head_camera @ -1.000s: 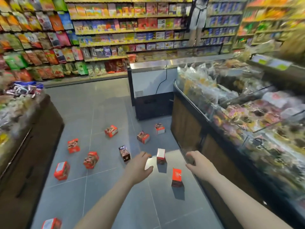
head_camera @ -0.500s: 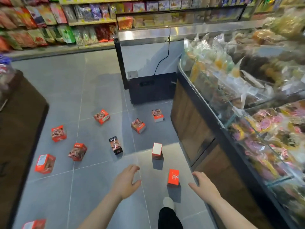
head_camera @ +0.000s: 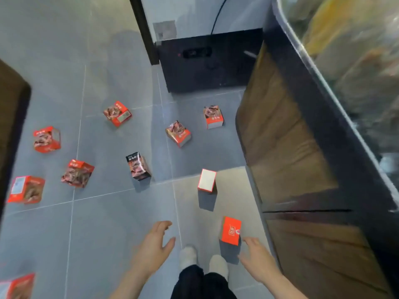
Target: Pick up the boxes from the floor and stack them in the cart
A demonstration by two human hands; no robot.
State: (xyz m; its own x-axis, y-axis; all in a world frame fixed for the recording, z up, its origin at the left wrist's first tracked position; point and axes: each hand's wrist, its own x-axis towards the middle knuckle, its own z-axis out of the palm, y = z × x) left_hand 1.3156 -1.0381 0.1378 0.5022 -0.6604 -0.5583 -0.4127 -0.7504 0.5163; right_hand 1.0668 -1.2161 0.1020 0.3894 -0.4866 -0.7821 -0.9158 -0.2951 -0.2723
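Now my left hand (head_camera: 154,247) hangs loosely spread and empty, well left of the nearest box (head_camera: 230,230). That box stands upright on the floor (head_camera: 108,223), just ahead of my right hand (head_camera: 257,258), whose spread fingers hold nothing; I judge right reaches first.

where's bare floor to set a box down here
Bare floor lies left of the left hand, below the black box. Crowded: the red box at the right hand, by the counter.
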